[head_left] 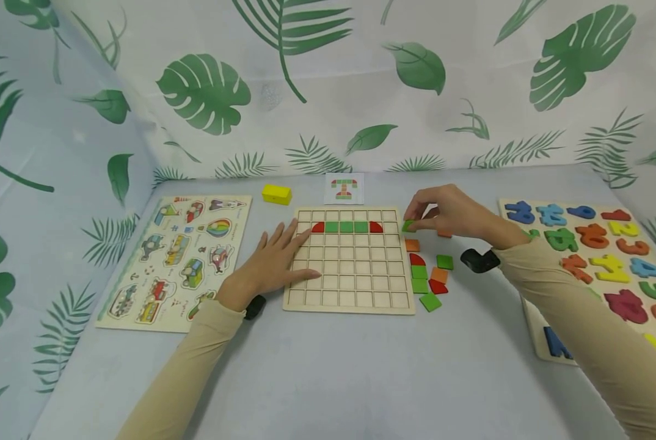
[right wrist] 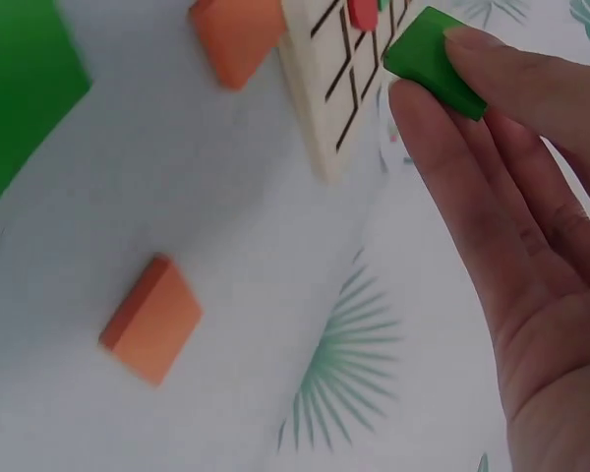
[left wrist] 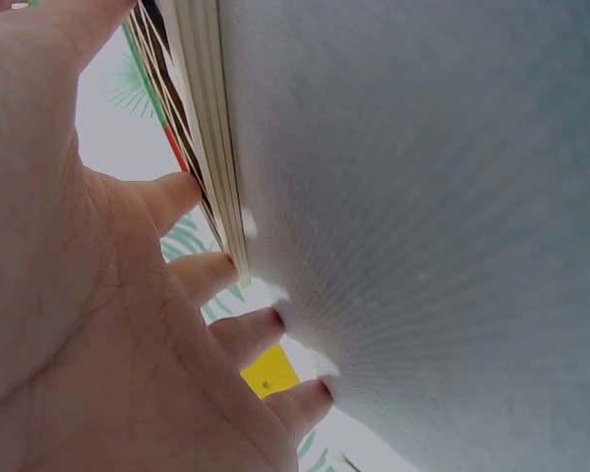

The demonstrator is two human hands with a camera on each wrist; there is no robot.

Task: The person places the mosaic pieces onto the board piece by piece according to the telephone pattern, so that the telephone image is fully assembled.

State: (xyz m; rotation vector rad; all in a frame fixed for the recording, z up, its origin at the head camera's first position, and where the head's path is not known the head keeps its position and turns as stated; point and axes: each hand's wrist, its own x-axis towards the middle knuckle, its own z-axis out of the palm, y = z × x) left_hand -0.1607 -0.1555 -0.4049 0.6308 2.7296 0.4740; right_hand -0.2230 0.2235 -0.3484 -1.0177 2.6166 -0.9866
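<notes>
My right hand (head_left: 446, 211) pinches a green square tile (right wrist: 433, 61) between thumb and fingertips, held near the upper right edge of a wooden grid board (head_left: 355, 284). Spread flat, my left hand (head_left: 270, 263) rests on the board's left edge, its thumb and a finger over the cells and other fingertips on the table. In the board's second row lie green square tiles (head_left: 347, 227) in a line, with a red quarter-round tile (head_left: 318, 228) at the left end and another red quarter-round tile (head_left: 375, 227) at the right.
Loose green, orange and red tiles (head_left: 419, 286) lie right of the board. Behind it stands a pattern card (head_left: 344, 188), with a yellow block (head_left: 276, 194) to its left. A picture puzzle (head_left: 229, 217) lies at left, a letter-and-number puzzle (head_left: 537, 318) at right, partly under my right sleeve.
</notes>
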